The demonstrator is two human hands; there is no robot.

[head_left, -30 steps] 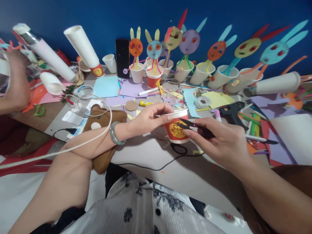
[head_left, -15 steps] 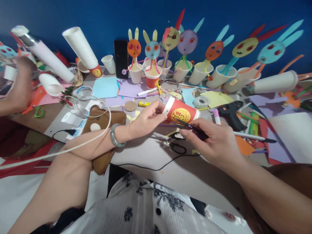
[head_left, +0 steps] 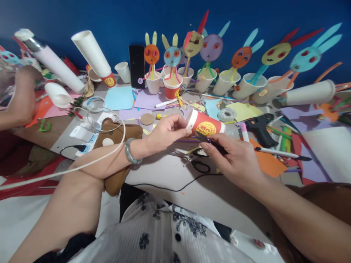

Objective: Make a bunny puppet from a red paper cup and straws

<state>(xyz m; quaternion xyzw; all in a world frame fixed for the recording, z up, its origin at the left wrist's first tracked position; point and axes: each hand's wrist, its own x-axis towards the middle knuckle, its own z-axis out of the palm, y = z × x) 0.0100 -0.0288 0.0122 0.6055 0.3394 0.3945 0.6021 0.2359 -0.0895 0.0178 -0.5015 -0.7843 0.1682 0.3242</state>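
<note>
My left hand (head_left: 169, 133) is closed on the rim end of a red paper cup (head_left: 199, 123) with a gold round emblem, lying sideways in the air above the table. Against the cup's lower side sits the tip of a dark, narrow pointed tool (head_left: 202, 137) with a purplish handle; its exact kind is unclear. Closed around that handle is my right hand (head_left: 233, 153), whose fingers hide most of it. Below the cup, scissors with black handles (head_left: 200, 167) lie on the table.
Cups bearing paper rabbit heads (head_left: 172, 56) line the blue wall. A black glue gun (head_left: 260, 128), tape roll (head_left: 227, 114) and coloured paper lie to the right. A white cable (head_left: 90, 163) crosses my left forearm. At far left is another person's arm (head_left: 23, 95).
The pointed tool and my right hand have shifted slightly left along the cup. My left hand stays on the cup. The other person's hand at far left has moved a little.
</note>
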